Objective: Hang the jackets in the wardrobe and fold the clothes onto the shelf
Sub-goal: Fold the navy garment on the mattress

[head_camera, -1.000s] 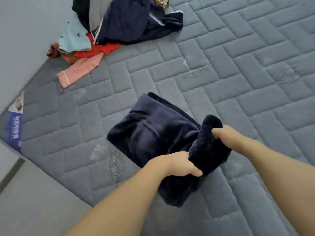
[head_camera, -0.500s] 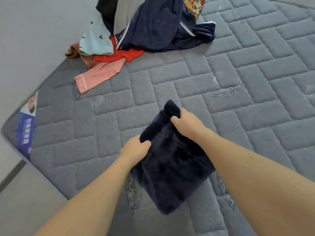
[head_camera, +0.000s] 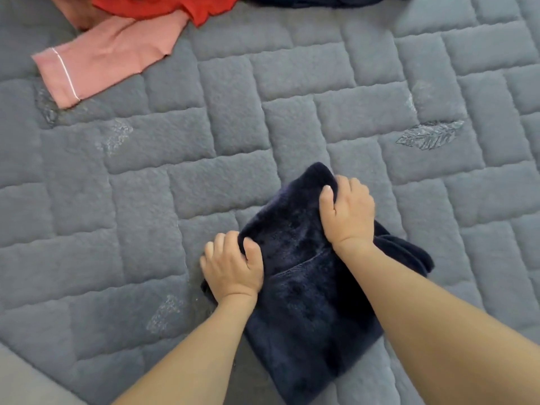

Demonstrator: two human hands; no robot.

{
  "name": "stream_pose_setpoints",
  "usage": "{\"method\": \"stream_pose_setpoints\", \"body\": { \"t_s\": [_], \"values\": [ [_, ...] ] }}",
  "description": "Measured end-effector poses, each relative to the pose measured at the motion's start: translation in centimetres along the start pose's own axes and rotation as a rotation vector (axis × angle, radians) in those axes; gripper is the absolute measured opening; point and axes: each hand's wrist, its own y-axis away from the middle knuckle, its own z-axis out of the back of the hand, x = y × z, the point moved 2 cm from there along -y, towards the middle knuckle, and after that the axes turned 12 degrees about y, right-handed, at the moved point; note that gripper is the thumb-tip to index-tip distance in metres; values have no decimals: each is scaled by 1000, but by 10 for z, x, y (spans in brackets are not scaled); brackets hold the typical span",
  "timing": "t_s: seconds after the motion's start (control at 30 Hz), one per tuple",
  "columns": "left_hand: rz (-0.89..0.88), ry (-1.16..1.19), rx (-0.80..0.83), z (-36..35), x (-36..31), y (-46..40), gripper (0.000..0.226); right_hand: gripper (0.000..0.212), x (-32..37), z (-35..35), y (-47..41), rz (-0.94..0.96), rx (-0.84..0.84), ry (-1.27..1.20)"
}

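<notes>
A dark navy fleece garment (head_camera: 304, 302) lies folded into a compact rectangle on the grey quilted mattress (head_camera: 204, 185). My left hand (head_camera: 232, 266) grips its left edge, thumb on top and fingers curled under the fabric. My right hand (head_camera: 346, 210) grips the far upper corner, fingers curled round the folded edge. Both forearms reach in from the bottom of the view, and the right one covers part of the garment.
A pink garment (head_camera: 108, 57) and a red one (head_camera: 163, 5) lie at the top left of the mattress. A strip of dark navy clothing (head_camera: 315, 0) shows at the top edge. A pale floor (head_camera: 26, 381) shows at the bottom left corner.
The garment's near half was folded over onto the far half, making a smaller rectangle. Both hands moved to its far edge. The view came closer, cutting off most of the clothes pile.
</notes>
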Motion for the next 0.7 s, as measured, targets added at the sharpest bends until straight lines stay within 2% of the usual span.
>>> {"method": "stream_pose_setpoints", "body": {
  "t_s": [0.17,0.37,0.47,0.57,0.7],
  "values": [
    [7,-22,41,-4,-2,-4,38,45,-1,-1,-4,33,19,-25],
    [-6,-16,-12,-13,3,-7,39,43,-3,-9,-19,30,45,-2],
    [-2,-5,-21,-14,4,-7,43,51,-4,-11,-21,8,69,-2],
    [29,15,11,-8,1,-7,47,68,8,2,-22,-23,278,-67],
    [61,77,205,8,-7,6,35,98,23,37,-5,-7,671,-423]
  ]
}}
